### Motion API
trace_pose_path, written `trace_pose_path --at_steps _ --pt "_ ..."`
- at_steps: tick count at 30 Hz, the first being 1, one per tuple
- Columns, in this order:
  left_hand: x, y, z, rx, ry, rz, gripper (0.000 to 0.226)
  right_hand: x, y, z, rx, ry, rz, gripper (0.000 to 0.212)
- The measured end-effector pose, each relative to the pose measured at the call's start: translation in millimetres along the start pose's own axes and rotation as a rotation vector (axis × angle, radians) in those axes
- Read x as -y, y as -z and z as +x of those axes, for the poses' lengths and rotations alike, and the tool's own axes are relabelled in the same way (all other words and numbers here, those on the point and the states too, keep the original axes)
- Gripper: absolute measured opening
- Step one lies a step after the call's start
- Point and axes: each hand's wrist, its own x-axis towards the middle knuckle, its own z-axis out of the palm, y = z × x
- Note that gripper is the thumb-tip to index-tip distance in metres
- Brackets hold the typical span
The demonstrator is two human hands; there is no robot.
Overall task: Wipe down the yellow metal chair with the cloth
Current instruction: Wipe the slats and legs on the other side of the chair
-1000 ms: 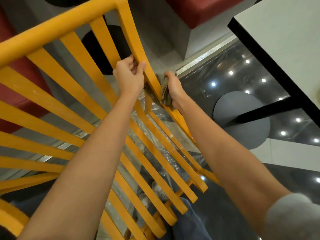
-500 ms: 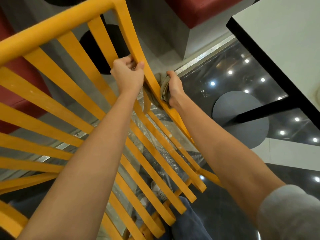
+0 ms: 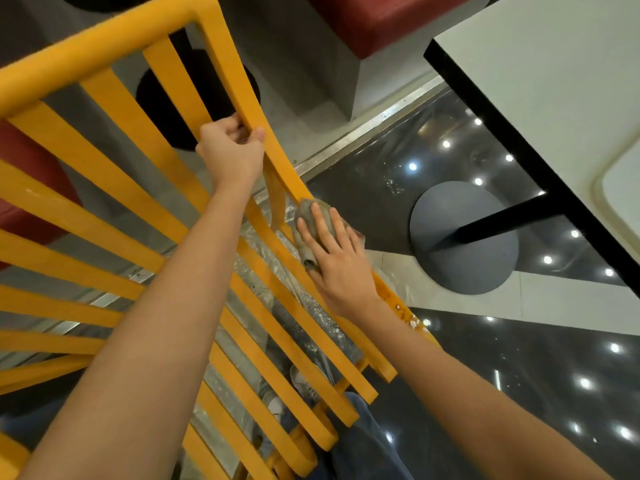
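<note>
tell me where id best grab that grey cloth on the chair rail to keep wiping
Probably its rolled lower end, from the outer right side. The cloth lies bunched along the yellow chair rail under the flat right hand, and that roll sticks out by the thumb, free to pinch. The left hand grips the frame.

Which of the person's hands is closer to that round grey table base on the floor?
Right. The right hand presses the cloth just beside the table base; the left hand grips the chair farther off.

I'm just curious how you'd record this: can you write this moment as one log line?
step: wiping chair frame | left hand: grips yellow chair rail | right hand: presses cloth flat on side rail | nearby: table
</note>
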Motion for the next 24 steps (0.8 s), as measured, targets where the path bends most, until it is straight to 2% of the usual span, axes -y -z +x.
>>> trace_pose_path --at_steps 3,8,10,11,13,15,18,21,24 --pt "0.6 -0.1 -0.8 -0.011 0.006 -0.008 0.032 15.9 -3.9 6.0 0.029 -0.070 -0.083 0.069" --pt "1.9 -2.8 -3.2 -0.028 -0.014 -0.017 0.032 16.4 -9.6 -1.9 -0.033 -0.073 0.029 0.066" --pt "3.9 -5.5 -6.1 -0.020 -0.019 0.009 0.034 12.6 1.5 -18.7 -0.050 -0.117 0.276 0.055" --pt "6.2 -7.4 -10.9 -0.018 -0.029 0.026 0.036 9.8 11.4 -26.0 -0.087 -0.189 0.476 0.046" --pt "14.4 -12.5 -30.1 -0.024 -0.086 0.063 0.047 3.8 42.5 -36.4 -0.190 -0.443 0.940 0.029" --pt "25.2 -16.3 -61.5 -0.004 -0.200 0.144 0.056 -9.1 71.7 -46.6 -0.303 -0.694 1.302 0.026" --pt "45.4 -15.1 -100.5 0.107 -0.454 0.412 0.055 -32.4 99.7 -74.8 -0.504 -0.928 1.686 0.023" --pt "70.1 -13.4 -109.7 0.307 -0.672 0.639 0.048 -48.3 108.2 -119.7 -0.645 -1.019 1.671 0.032" --pt "86.0 -10.3 -104.1 0.422 -0.738 0.791 0.049 -55.5 91.1 -169.2 -0.743 -1.061 1.454 0.024"
